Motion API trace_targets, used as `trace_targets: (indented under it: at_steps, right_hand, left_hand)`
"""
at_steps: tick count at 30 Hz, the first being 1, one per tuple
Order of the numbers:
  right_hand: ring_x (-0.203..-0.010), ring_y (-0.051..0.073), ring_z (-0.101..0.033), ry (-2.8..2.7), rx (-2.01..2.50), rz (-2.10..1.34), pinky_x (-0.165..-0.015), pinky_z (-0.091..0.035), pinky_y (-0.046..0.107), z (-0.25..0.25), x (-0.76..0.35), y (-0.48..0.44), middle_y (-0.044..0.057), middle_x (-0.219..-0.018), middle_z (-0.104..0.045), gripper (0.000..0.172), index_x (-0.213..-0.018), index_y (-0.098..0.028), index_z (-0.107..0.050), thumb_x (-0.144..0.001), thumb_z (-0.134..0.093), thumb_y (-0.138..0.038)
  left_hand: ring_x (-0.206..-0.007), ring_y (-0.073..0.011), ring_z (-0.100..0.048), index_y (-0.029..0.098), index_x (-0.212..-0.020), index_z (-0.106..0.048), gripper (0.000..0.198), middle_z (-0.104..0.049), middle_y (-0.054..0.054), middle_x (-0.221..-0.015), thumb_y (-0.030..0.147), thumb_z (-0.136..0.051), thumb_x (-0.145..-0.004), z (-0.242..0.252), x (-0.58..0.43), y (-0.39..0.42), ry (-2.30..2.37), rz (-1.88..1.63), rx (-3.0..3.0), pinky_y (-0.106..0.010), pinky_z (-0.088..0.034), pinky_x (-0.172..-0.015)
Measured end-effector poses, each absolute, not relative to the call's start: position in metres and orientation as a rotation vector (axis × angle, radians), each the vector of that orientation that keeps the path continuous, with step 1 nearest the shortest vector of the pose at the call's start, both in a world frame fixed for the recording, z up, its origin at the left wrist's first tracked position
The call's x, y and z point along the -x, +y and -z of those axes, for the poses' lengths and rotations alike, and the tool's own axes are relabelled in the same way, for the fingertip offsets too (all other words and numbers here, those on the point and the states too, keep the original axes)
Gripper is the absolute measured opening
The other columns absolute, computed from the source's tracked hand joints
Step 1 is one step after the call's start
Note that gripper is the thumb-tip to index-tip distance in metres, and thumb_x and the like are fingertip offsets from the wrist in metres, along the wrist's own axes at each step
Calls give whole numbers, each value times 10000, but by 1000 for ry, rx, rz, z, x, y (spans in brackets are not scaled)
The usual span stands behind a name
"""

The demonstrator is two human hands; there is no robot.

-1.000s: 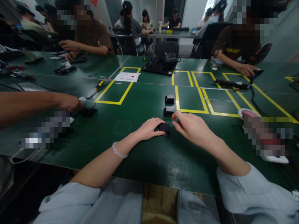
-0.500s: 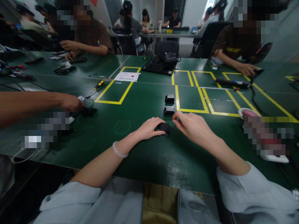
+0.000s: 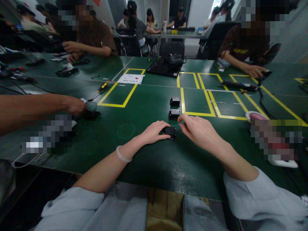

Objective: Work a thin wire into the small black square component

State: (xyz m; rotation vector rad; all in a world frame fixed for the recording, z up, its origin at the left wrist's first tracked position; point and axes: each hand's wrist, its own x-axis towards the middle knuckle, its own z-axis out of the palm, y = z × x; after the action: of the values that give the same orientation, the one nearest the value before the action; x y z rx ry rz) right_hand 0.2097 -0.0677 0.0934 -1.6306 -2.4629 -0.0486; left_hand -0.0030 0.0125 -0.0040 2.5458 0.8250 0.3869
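Note:
My left hand (image 3: 154, 132) rests on the green table (image 3: 149, 160), its fingers curled against the left side of a small black box (image 3: 170, 131) and holding it in place. My right hand (image 3: 199, 132) sits just right of that box, fingertips pinched together near its upper right corner; what they pinch is too small to make out. Two more small black boxes (image 3: 174, 114) (image 3: 175, 101) lie in a row beyond it, untouched. A pale bangle circles my left wrist.
Yellow tape rectangles (image 3: 120, 93) mark the table. A co-worker's arm (image 3: 40, 107) reaches in from the left to a black part (image 3: 91, 115). A screwdriver (image 3: 102, 87), a paper sheet (image 3: 131, 79), a black tray (image 3: 166, 65) and a pink-topped object (image 3: 255, 116) lie around. Other people sit across.
My right hand has drawn slightly left and its fingertips have closed toward the nearest black box. My left hand has not moved.

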Motion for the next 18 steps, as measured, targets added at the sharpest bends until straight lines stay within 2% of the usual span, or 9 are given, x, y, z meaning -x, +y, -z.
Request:
trace_targets:
  at_steps: [10,13,18]
  right_hand:
    - [-787,197,-649,-2457,1586,32,-668,-391,285,-94,-209,-68,56,-871,-689,188,-1068,-170,-526,-938,-399,-220]
    - [-772,197,-644,-2458,1602,28,-656,-380,283,-95,-209,-68,55,-851,-686,182,-1013,-178,-537,-965,-391,-274]
    - [-778,220,-653,-2480,1696,63,-638,-360,291,-97,-207,-68,70,-842,-706,272,-973,-185,-560,-994,-364,-373]
  left_hand:
    - [-1036,-246,-551,225,-1169,-562,400,-602,-71,-1140,517,-583,-897,3,2,12,825,-388,-2555,-380,-443,-895]
    - [-1050,-248,-548,231,-1190,-557,401,-599,-70,-1152,507,-583,-901,4,3,12,822,-387,-2559,-381,-441,-902]
    - [-1043,-245,-549,237,-1231,-545,424,-599,-70,-1157,500,-588,-900,2,2,12,825,-377,-2553,-378,-439,-906]
